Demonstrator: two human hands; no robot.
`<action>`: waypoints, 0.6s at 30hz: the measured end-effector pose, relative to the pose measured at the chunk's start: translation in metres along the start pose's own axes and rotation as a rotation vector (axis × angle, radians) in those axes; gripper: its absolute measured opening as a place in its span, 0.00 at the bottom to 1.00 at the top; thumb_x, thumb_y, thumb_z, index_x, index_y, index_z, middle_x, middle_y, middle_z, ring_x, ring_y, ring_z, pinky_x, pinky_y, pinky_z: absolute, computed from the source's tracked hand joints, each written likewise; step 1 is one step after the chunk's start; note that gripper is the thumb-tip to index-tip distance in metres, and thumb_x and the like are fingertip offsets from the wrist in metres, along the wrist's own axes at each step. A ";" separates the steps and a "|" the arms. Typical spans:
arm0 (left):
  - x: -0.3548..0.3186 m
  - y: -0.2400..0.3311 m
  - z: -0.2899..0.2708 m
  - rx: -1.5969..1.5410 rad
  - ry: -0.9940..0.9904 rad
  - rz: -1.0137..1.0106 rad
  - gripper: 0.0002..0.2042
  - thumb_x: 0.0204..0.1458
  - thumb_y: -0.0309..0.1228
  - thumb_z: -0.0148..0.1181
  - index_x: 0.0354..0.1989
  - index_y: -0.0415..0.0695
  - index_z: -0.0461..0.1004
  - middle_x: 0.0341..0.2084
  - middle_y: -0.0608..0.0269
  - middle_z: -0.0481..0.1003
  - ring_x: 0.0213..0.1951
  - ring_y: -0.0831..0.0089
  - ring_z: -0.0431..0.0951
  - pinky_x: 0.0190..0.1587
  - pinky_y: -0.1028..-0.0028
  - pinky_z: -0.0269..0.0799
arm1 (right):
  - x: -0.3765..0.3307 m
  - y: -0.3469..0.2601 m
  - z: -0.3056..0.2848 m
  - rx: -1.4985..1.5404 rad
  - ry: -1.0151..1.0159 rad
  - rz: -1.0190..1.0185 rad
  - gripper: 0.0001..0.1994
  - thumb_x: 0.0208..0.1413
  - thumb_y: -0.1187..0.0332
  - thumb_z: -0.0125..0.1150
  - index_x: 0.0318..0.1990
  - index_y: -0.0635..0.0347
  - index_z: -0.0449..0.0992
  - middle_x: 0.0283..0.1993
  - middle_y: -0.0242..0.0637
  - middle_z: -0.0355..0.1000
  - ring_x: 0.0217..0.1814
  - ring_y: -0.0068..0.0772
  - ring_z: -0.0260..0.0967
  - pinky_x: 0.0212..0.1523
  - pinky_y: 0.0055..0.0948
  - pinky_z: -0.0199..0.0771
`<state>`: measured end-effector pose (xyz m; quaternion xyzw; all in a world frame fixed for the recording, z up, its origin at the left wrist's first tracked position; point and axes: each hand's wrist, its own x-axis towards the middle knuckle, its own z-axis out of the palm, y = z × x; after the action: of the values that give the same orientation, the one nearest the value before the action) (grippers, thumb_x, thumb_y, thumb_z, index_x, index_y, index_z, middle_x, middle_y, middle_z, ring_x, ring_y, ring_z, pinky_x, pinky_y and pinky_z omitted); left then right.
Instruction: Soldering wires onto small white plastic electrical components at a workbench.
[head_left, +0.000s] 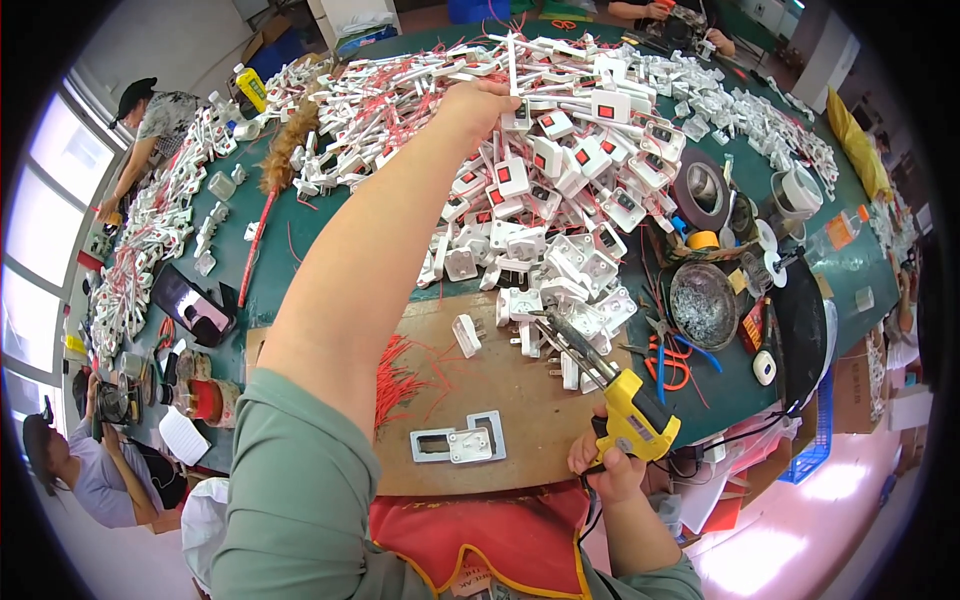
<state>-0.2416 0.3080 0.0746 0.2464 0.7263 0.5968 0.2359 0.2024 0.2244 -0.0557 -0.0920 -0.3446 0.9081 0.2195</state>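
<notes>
My left arm stretches to the far pile. There my left hand [478, 108] closes its fingers on a white switch housing [516, 118] with a long white stem pointing away from me. Around it lie many white housings with red switches [511, 177] and loose red wires. Near the board's right front, my right hand [612, 470] grips a yellow and black soldering gun [640, 418], its metal tip aimed up and left at white plug housings [580, 300]. On the brown board [540, 420], a pale grey frame [430, 447] holds one white plug cover [470, 446].
Red wires [398, 380] are bunched on the board under my left forearm. To the right are pliers [662, 365], a round metal bowl [702, 302] and a tape roll [702, 188]. A phone [195, 307] stands at left. Other people work at the left and the far side.
</notes>
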 end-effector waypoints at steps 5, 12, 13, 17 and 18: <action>0.004 -0.003 -0.002 -0.134 0.051 0.119 0.16 0.50 0.25 0.68 0.48 0.38 0.77 0.30 0.64 0.78 0.24 0.78 0.71 0.24 0.76 0.66 | 0.001 0.001 0.001 -0.083 0.031 -0.013 0.35 0.53 0.56 0.69 0.63 0.62 0.61 0.26 0.35 0.65 0.24 0.32 0.66 0.29 0.35 0.70; -0.006 0.008 -0.012 -0.199 0.077 0.297 0.17 0.52 0.25 0.66 0.50 0.36 0.75 0.34 0.62 0.78 0.25 0.79 0.73 0.25 0.78 0.70 | 0.000 0.000 -0.001 0.004 -0.002 0.015 0.33 0.53 0.62 0.69 0.64 0.60 0.61 0.29 0.35 0.67 0.29 0.31 0.66 0.35 0.35 0.68; -0.009 0.010 -0.015 -0.208 0.081 0.313 0.17 0.52 0.25 0.66 0.50 0.36 0.75 0.33 0.62 0.78 0.25 0.79 0.74 0.25 0.78 0.71 | 0.000 0.000 -0.001 0.007 0.002 0.018 0.33 0.53 0.62 0.69 0.64 0.60 0.61 0.29 0.35 0.67 0.29 0.31 0.66 0.35 0.34 0.68; -0.037 0.019 -0.023 -0.225 0.044 0.387 0.16 0.53 0.25 0.65 0.50 0.36 0.74 0.33 0.63 0.78 0.28 0.79 0.75 0.28 0.78 0.72 | 0.002 0.001 0.003 -0.074 0.040 -0.017 0.34 0.53 0.58 0.69 0.63 0.60 0.60 0.27 0.34 0.66 0.24 0.31 0.65 0.28 0.33 0.69; -0.048 0.022 -0.026 -0.217 0.005 0.425 0.16 0.53 0.26 0.64 0.50 0.36 0.74 0.33 0.63 0.77 0.29 0.79 0.75 0.30 0.77 0.71 | 0.002 0.001 0.004 -0.098 0.048 -0.032 0.34 0.53 0.58 0.69 0.63 0.60 0.60 0.27 0.34 0.66 0.24 0.31 0.65 0.28 0.33 0.69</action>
<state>-0.2197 0.2621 0.1035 0.3657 0.5902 0.7082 0.1282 0.1989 0.2228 -0.0533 -0.1188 -0.3848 0.8839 0.2377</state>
